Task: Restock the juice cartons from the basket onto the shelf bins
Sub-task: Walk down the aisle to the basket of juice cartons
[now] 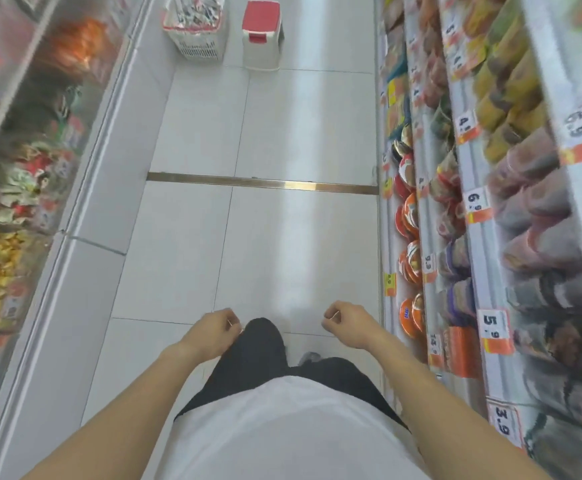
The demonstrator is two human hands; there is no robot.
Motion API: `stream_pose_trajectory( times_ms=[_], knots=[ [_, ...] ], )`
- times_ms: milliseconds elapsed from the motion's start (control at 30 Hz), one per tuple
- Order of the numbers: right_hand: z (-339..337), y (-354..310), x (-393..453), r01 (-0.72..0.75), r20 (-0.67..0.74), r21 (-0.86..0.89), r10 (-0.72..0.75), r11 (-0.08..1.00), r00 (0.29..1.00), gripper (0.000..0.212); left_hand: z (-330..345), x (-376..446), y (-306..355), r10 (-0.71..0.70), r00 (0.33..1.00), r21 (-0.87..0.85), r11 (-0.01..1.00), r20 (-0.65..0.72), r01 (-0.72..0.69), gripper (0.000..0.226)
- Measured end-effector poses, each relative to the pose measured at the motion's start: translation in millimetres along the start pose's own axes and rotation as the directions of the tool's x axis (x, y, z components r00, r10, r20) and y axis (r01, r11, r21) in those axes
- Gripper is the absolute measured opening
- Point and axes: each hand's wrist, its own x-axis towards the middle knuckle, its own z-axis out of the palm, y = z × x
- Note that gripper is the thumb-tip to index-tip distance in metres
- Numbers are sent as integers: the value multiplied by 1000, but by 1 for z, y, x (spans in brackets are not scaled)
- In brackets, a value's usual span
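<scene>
White shirt (293, 431) and dark trousers (261, 355) fill the bottom of the view, with both bare forearms reaching forward over a pale tiled floor (248, 237). Just ahead of the trousers, the left hand (213, 332) hangs with its fingers (232, 323) loosely curled inward and holding nothing; the right hand (346, 322) mirrors it, its fingers (331, 315) also curled loosely around nothing. Neither hand touches anything. Far up the aisle, well apart from the hands, a white plastic basket (197, 46) with a red rim stands on the floor, filled with small packs that are too blurred to tell as juice cartons. Just beside it on the right stands a white step stool (261, 39) with a red top. A brass strip (261, 183) crosses the floor between the person and the basket. Along the right side run shelves (473, 202) crowded with packaged goods and orange-and-white price tags (497, 332). On the left sits a long glass-topped freezer chest (22, 168) with blurred, colourful packs beneath the glass.
</scene>
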Motion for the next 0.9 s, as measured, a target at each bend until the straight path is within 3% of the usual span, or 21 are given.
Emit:
stream_pose_trajectory(
  times_ms=[333,433,533,633,900],
  knots=[
    [-165,-107,157,-33,56,-114,40,993,998,33,-158,169,61,-13,998,-80,997,65,18,18],
    [-224,-143,196,-25,-29,-66,23,997,999,29,-213,216,83,5,994,-45,999,113,0,21],
    [-268,-174,232,-14,-106,26,17,1000,994,23,-265,265,103,-6,997,3,1000,77,5,21],
    [-298,-196,273,-37,-64,97,43,995,997,19,-312,317,125,-18,999,-12,1000,46,19,21],
    [-411,-262,413,-44,-11,67,45,997,999,16,-448,447,183,-76,995,-20,997,61,78,20]
  ],
)
